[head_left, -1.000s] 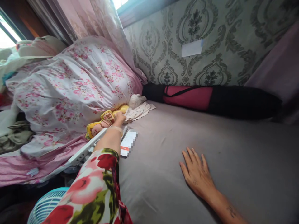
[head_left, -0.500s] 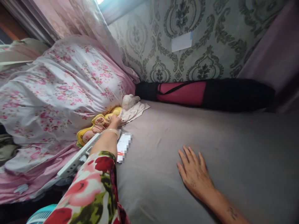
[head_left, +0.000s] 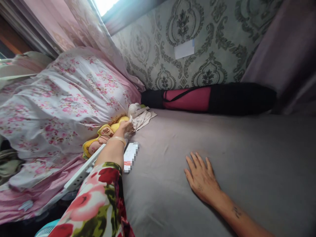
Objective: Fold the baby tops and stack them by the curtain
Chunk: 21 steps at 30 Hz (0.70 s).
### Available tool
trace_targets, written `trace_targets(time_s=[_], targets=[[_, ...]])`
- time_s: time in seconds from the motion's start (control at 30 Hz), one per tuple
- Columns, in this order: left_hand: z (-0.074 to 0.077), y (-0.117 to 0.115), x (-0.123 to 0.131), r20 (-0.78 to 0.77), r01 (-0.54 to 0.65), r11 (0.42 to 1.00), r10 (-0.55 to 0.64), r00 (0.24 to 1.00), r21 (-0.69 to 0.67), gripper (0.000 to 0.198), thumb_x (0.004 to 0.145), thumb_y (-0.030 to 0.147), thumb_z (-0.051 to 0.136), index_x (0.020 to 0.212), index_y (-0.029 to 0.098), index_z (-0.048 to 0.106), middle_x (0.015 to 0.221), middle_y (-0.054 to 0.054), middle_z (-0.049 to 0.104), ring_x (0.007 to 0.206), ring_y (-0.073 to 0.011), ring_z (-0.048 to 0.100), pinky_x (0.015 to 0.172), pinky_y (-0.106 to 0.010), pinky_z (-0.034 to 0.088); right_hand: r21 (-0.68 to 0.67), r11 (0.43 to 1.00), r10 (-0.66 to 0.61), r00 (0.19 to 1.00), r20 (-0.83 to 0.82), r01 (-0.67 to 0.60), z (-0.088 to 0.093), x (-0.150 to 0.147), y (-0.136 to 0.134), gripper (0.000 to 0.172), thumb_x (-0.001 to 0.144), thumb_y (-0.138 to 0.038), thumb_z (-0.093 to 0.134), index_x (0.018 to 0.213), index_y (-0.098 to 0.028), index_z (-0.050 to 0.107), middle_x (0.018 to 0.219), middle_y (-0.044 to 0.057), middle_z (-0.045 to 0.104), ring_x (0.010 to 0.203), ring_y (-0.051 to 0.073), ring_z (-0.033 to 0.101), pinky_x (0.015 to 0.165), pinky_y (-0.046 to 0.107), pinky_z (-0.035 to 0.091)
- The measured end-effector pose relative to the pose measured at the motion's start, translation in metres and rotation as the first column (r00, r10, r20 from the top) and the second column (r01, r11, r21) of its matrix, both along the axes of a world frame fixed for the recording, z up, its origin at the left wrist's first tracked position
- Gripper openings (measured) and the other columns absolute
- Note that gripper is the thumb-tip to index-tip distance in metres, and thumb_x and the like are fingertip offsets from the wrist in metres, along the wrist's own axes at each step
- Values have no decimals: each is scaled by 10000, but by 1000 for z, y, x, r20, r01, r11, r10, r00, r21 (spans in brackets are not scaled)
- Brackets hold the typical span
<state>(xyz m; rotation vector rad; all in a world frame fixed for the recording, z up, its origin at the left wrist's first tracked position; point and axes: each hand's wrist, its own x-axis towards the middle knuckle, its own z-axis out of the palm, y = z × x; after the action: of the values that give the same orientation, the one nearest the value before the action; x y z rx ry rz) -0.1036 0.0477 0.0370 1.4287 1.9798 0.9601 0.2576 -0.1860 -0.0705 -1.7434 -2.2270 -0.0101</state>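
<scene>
My left hand reaches far out along the bed's left side, its fingers closed on the near edge of a crumpled cream cloth. Just beside it lie yellow plush toys, and a white rounded object sits behind the cloth. Under my left forearm are a white slotted rail and a white rectangular item that is partly blurred out. My right hand rests palm down on the grey sheet with its fingers spread.
A long black and pink bag lies against the patterned wall. Floral bedding is heaped at the left. Part of a turquoise basket shows at the bottom left, below the bed edge.
My left hand has shifted from the yellow toys onto the cream cloth and closed on it. The view has turned slightly; my right hand stays flat on the sheet.
</scene>
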Motion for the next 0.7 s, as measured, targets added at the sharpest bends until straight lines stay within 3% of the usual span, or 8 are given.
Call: trace_targets(time_s=[0.13, 0.37, 0.57, 0.7], targets=[[13, 2, 25, 16, 14, 999, -14, 1000, -29, 104, 567, 184, 647, 633, 155, 572, 440, 22, 465, 480, -139, 484, 485, -255, 366, -9, 1000, 5, 1000, -11, -5, 2, 0, -1, 531, 952, -362, 339, 1408, -136, 489, 1505, 147, 399, 1411, 318, 304, 1150, 558, 162], [22, -3, 89, 45, 205, 977, -207, 977, 60, 221, 586, 150, 618, 806, 147, 632, 600, 27, 559, 567, -124, 537, 547, -219, 403, -41, 999, 16, 999, -36, -18, 8, 0, 0, 520, 957, -362, 363, 1404, -130, 492, 1504, 164, 397, 1411, 330, 300, 1147, 564, 172], [13, -34, 152, -181, 465, 856, -432, 883, 225, 313, 684, 113, 507, 940, 140, 686, 835, -21, 587, 783, -152, 573, 698, -225, 464, -59, 995, 68, 991, -116, -76, 13, 11, 0, 493, 960, -366, 395, 1375, -131, 521, 1485, 162, 426, 1398, 321, 328, 1148, 546, 208], [3, -62, 186, -266, 574, 779, -515, 815, 252, 320, 745, 140, 522, 1010, 174, 698, 1033, -47, 557, 885, -168, 575, 787, -254, 489, -25, 992, 111, 952, -287, -123, 17, 27, 9, 432, 923, -250, 422, 1320, -144, 559, 1393, 141, 535, 1313, 247, 461, 1122, 452, 321]])
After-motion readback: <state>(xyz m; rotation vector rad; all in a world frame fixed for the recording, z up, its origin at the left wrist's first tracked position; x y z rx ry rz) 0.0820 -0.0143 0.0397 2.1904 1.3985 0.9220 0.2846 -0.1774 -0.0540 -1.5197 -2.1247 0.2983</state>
